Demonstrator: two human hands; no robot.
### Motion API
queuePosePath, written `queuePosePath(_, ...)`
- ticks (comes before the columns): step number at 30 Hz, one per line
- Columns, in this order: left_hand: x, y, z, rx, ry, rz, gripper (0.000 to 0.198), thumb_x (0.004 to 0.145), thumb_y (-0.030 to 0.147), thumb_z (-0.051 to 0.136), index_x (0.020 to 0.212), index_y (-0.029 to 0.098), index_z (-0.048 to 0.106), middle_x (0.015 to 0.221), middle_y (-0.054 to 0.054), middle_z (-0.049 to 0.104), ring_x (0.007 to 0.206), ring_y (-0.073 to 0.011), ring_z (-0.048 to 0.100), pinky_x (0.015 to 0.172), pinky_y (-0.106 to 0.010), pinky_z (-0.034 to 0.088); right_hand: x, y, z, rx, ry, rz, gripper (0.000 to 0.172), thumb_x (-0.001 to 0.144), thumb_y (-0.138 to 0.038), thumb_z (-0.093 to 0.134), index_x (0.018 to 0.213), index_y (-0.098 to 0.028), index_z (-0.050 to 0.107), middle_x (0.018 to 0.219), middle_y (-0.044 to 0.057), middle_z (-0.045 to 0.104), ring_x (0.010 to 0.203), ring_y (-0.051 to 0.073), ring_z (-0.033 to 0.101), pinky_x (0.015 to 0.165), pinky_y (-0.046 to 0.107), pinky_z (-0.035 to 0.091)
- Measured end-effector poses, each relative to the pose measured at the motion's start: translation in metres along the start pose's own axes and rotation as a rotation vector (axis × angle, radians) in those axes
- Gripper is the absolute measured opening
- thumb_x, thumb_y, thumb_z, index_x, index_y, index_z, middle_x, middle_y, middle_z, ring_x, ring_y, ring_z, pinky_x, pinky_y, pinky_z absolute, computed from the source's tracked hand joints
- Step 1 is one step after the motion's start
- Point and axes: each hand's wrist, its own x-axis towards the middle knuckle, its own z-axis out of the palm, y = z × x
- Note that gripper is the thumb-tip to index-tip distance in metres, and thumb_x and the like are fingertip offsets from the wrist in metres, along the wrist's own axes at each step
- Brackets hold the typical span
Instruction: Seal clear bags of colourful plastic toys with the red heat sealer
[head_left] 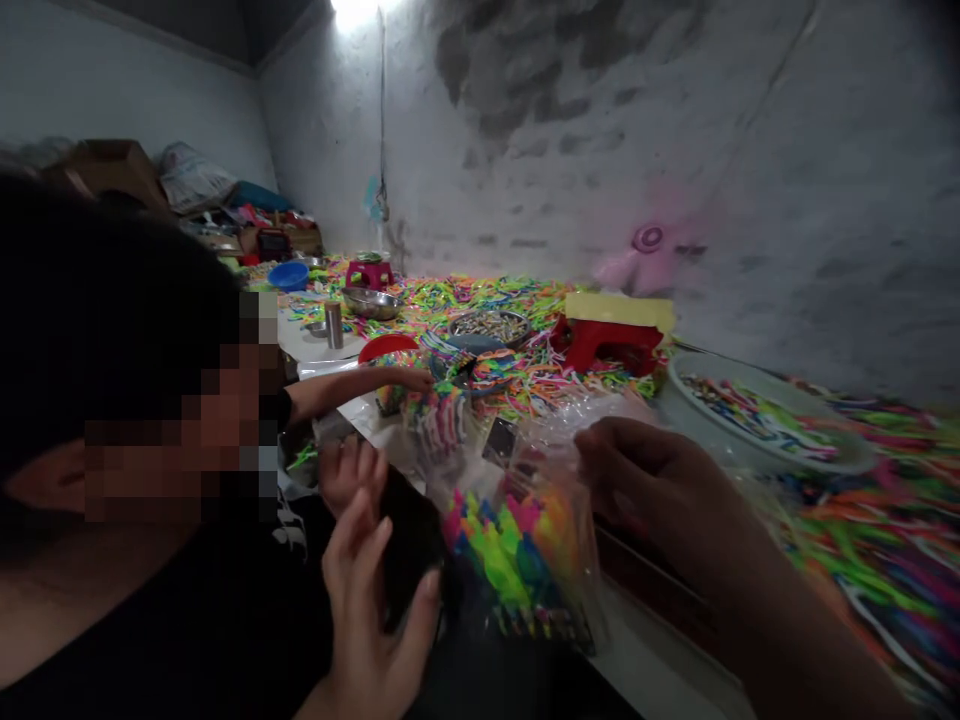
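My right hand [645, 480] pinches the upper edge of a clear plastic bag [517, 560]. Inside the bag stand bright yellow, green, blue, pink and orange pieces with dark lower ends; their exact kind is unclear. Left of the bag, my left hand [371, 615] is raised with its fingers apart and holds nothing. Just beyond it is a co-worker's hand [351, 475], close to or touching my fingertips; I cannot tell which. Another clear bag [439, 425] with colourful contents lies behind the held one.
A person in black [247, 590] sits close on my left, one arm reaching forward. Colourful strands cover the floor. A pale green basin [675, 400], a red stool [611, 345] with a yellow top and a metal bowl [373, 303] stand around. A wall rises behind.
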Motion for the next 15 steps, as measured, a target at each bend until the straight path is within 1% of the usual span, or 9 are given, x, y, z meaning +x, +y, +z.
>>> queuePosePath(2, -0.002, -0.002, 0.014, -0.182, -0.155, -0.177, 0.078, 0.084, 0.040, 0.069, 0.150, 0.034, 0.029, 0.160, -0.009, 0.027, 0.147, -0.0317, 0.026, 0.119, -0.053, 0.028, -0.017, 0.005, -0.006, 0.008, 0.020, 0.051, 0.055, 0.073, -0.074, 0.064, 0.058, -0.022, 0.052, 0.047, 0.000, 0.051, 0.039, 0.012, 0.046, 0.036, 0.022, 0.035)
queuePosePath(4, -0.006, -0.005, 0.030, -0.453, -0.362, -0.458, 0.088, 0.077, 0.056, 0.072, 0.149, 0.025, 0.034, 0.157, -0.014, 0.035, 0.142, -0.0326, 0.036, 0.115, -0.049, 0.035, -0.036, 0.015, -0.010, 0.014, 0.061, 0.086, 0.055, 0.069, -0.074, 0.068, 0.057, -0.023, 0.050, 0.045, -0.001, 0.051, 0.038, 0.013, 0.047, 0.035, 0.023, 0.036)
queuePosePath(6, -0.012, -0.004, 0.045, -0.690, -0.540, -0.748, 0.083, 0.071, 0.064, 0.073, 0.136, 0.016, 0.051, 0.138, -0.018, 0.058, 0.125, -0.0321, 0.057, 0.105, -0.046, 0.046, -0.058, 0.029, -0.014, 0.020, 0.125, 0.120, 0.055, 0.066, -0.071, 0.072, 0.057, -0.023, 0.048, 0.045, -0.001, 0.051, 0.038, 0.013, 0.049, 0.036, 0.023, 0.039)
queuePosePath(7, -0.014, -0.002, 0.050, -0.763, -0.611, -0.863, 0.075, 0.070, 0.065, 0.074, 0.123, 0.013, 0.061, 0.121, -0.018, 0.068, 0.112, -0.0310, 0.065, 0.097, -0.044, 0.051, -0.069, 0.037, -0.017, 0.018, 0.164, 0.143, 0.054, 0.066, -0.069, 0.074, 0.058, -0.023, 0.047, 0.046, -0.001, 0.051, 0.038, 0.013, 0.049, 0.037, 0.023, 0.041)
queuePosePath(8, -0.016, 0.001, 0.055, -0.803, -0.662, -0.943, 0.066, 0.070, 0.064, 0.074, 0.109, 0.012, 0.068, 0.104, -0.016, 0.074, 0.098, -0.0291, 0.070, 0.090, -0.041, 0.054, -0.082, 0.044, -0.019, 0.008, 0.205, 0.169, 0.052, 0.066, -0.067, 0.075, 0.059, -0.023, 0.047, 0.046, -0.002, 0.051, 0.039, 0.013, 0.050, 0.038, 0.024, 0.042)
queuePosePath(9, -0.017, 0.005, 0.058, -0.822, -0.700, -0.984, 0.058, 0.070, 0.063, 0.075, 0.097, 0.011, 0.071, 0.091, -0.014, 0.076, 0.088, -0.0271, 0.072, 0.084, -0.039, 0.055, -0.095, 0.052, -0.023, -0.011, 0.248, 0.191, 0.051, 0.067, -0.064, 0.076, 0.059, -0.023, 0.046, 0.047, -0.002, 0.050, 0.040, 0.013, 0.049, 0.038, 0.023, 0.041)
queuePosePath(11, -0.017, 0.016, 0.060, -0.845, -0.744, -0.961, 0.052, 0.073, 0.063, 0.072, 0.084, 0.013, 0.073, 0.080, -0.010, 0.076, 0.077, -0.0239, 0.071, 0.078, -0.035, 0.056, -0.121, 0.065, -0.032, -0.076, 0.334, 0.231, 0.049, 0.068, -0.058, 0.077, 0.059, -0.023, 0.044, 0.047, -0.004, 0.046, 0.040, 0.012, 0.044, 0.037, 0.022, 0.036)
queuePosePath(13, -0.014, 0.027, 0.058, -0.849, -0.792, -0.846, 0.053, 0.078, 0.066, 0.065, 0.087, 0.015, 0.074, 0.083, -0.008, 0.076, 0.079, -0.0229, 0.071, 0.079, -0.034, 0.055, -0.149, 0.075, -0.043, -0.148, 0.402, 0.253, 0.048, 0.068, -0.053, 0.078, 0.059, -0.023, 0.042, 0.049, -0.005, 0.042, 0.041, 0.011, 0.039, 0.037, 0.022, 0.032)
queuePosePath(15, -0.012, 0.034, 0.054, -0.809, -0.875, -0.679, 0.055, 0.084, 0.068, 0.056, 0.092, 0.016, 0.075, 0.090, -0.009, 0.076, 0.086, -0.0231, 0.070, 0.084, -0.034, 0.054, -0.177, 0.085, -0.053, -0.185, 0.452, 0.253, 0.046, 0.069, -0.048, 0.077, 0.058, -0.023, 0.040, 0.052, -0.004, 0.040, 0.045, 0.012, 0.039, 0.040, 0.023, 0.035)
